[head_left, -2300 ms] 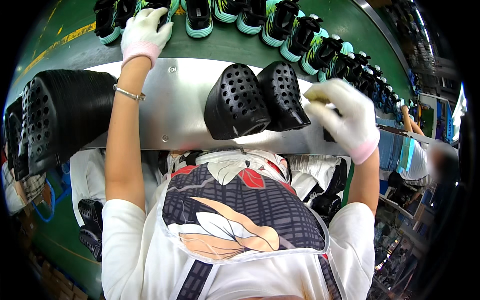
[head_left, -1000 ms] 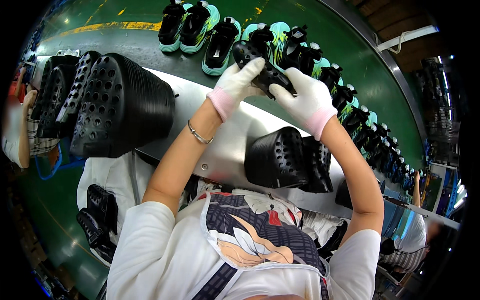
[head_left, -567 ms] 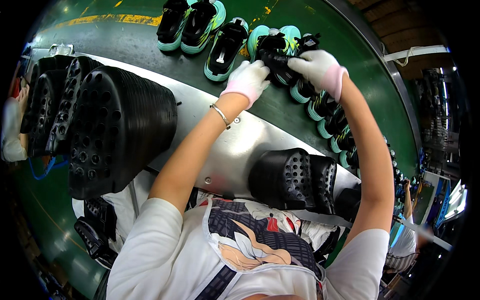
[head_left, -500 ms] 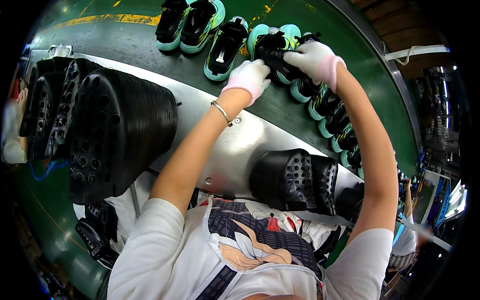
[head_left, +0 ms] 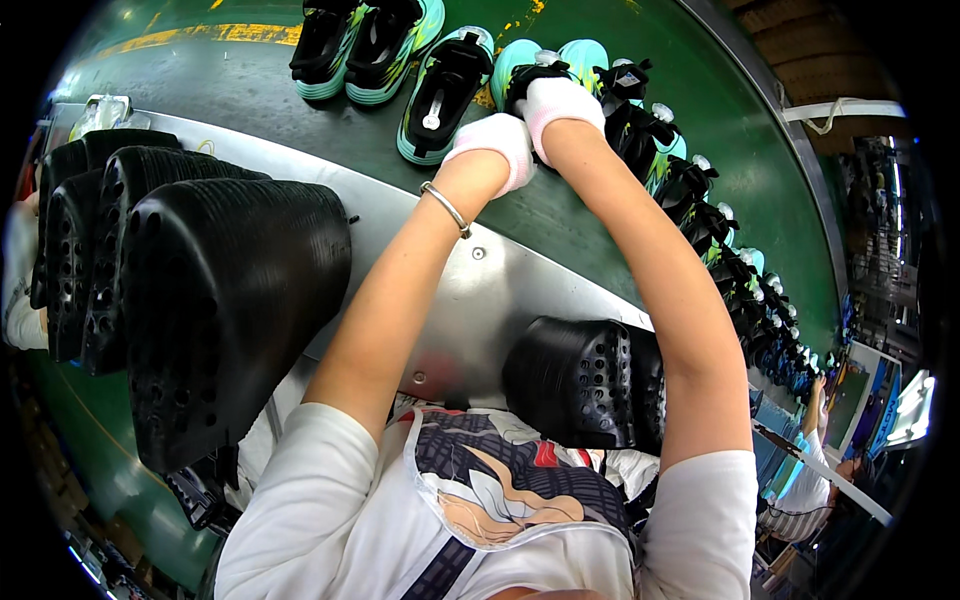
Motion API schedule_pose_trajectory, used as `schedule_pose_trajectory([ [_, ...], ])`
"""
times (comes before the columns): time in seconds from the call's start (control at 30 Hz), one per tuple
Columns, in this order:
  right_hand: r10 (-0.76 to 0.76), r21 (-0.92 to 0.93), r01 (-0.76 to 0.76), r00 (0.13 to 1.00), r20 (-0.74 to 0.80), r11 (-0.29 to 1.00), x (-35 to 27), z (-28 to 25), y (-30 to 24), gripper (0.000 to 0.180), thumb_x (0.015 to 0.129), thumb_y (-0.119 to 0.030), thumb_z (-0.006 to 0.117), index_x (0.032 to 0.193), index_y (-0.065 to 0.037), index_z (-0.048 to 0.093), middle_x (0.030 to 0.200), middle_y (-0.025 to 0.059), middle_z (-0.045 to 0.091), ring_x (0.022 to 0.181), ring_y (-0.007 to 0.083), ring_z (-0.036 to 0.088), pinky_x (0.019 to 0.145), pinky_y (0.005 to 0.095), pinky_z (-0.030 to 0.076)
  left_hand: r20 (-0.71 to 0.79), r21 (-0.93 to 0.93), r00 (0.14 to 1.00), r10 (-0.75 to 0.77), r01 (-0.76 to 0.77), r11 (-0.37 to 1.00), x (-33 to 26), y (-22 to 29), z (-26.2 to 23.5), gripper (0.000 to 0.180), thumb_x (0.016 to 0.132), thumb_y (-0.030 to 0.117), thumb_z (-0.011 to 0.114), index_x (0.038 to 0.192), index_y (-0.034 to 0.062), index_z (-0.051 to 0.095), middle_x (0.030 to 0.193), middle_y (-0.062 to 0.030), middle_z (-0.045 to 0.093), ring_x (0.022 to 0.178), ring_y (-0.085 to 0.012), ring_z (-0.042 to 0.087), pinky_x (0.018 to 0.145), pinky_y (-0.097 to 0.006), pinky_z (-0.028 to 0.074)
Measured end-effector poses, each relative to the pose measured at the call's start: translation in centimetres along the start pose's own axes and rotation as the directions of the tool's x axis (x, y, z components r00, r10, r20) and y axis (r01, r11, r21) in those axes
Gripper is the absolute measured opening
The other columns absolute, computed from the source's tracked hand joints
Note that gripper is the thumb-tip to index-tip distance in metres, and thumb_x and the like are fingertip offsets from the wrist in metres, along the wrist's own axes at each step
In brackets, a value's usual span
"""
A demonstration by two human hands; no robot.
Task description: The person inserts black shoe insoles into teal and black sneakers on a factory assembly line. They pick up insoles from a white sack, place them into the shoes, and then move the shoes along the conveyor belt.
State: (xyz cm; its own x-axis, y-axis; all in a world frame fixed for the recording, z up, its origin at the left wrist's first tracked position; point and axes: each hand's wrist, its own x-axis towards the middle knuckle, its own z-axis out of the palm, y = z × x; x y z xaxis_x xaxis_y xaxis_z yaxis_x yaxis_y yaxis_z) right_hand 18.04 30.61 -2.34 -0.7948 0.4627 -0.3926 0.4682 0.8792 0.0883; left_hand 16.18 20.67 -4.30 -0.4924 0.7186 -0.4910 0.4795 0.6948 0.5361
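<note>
Beyond surface | your L hand + R hand at shoe pair | fingers hidden, can't tell if pinching | looks part-done: 3 shoes to L open-mouthed, blk shells stacked on surface

White gloves, pink cuffs, silver bracelet, white short sleeves, dark floral-print apron

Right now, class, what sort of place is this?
Probably a shoe factory: a long row of matching shoes, stacked black perforated pieces on a metal ledge, and a person wearing white gloves.
</note>
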Motion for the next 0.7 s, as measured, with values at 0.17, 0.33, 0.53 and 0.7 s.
schedule_pose_trajectory([
  [0.17, -0.053, -0.051, 0.05, 0.996, -0.07, 0.997, 0.7, -0.1, 0.1, 0.028, 0.089, -0.022, 0.054, 0.105, -0.005, 0.071, 0.11, 0.0191, 0.067, 0.101, 0.0346, 0.066, 0.085, 0.0415, 0.053, -0.009, 0.005, 1.0, 0.006, -0.006, 1.0, -0.1, 0.6, -0.4, 0.033, 0.084, 0.028, 0.058, 0.105, 0.0062, 0.071, 0.109, -0.0182, 0.068, 0.103, -0.0343, 0.065, 0.086, -0.037, 0.052],
  [0.33, -0.154, -0.164, 0.156, 0.988, 0.023, 0.974, -1.6, -2.5, -1.3, 0.025, 0.079, -0.013, 0.066, 0.102, -0.008, 0.073, 0.109, 0.0154, 0.069, 0.1, 0.031, 0.067, 0.082, 0.0403, 0.055, -0.048, 0.076, 0.997, -0.061, 0.064, 0.995, -0.4, -0.1, 0.0, 0.035, 0.085, 0.035, 0.058, 0.105, 0.0102, 0.072, 0.11, -0.0138, 0.069, 0.102, -0.0325, 0.066, 0.086, -0.037, 0.053],
  [0.53, -0.162, -0.115, 0.153, 0.984, -0.071, 0.982, -1.7, -2.1, -0.3, 0.025, 0.075, -0.009, 0.069, 0.1, -0.008, 0.073, 0.106, 0.0139, 0.071, 0.097, 0.0293, 0.069, 0.078, 0.0397, 0.056, -0.083, 0.118, 0.996, -0.039, 0.048, 0.992, 0.4, 0.6, 0.6, 0.038, 0.083, 0.038, 0.058, 0.106, 0.0102, 0.071, 0.11, -0.0147, 0.068, 0.102, -0.0329, 0.065, 0.087, -0.038, 0.052],
  [0.7, -0.213, -0.059, 0.208, 0.973, -0.086, 0.976, -2.7, -2.0, 2.5, 0.02, 0.082, -0.018, 0.064, 0.099, -0.01, 0.072, 0.103, 0.0117, 0.071, 0.094, 0.0295, 0.068, 0.076, 0.0406, 0.056, -0.057, 0.211, 0.997, 0.047, -0.034, 0.977, 0.6, 0.8, 0.0, 0.045, 0.08, 0.042, 0.059, 0.106, 0.0067, 0.069, 0.108, -0.0169, 0.068, 0.098, -0.0336, 0.065, 0.086, -0.039, 0.051],
])
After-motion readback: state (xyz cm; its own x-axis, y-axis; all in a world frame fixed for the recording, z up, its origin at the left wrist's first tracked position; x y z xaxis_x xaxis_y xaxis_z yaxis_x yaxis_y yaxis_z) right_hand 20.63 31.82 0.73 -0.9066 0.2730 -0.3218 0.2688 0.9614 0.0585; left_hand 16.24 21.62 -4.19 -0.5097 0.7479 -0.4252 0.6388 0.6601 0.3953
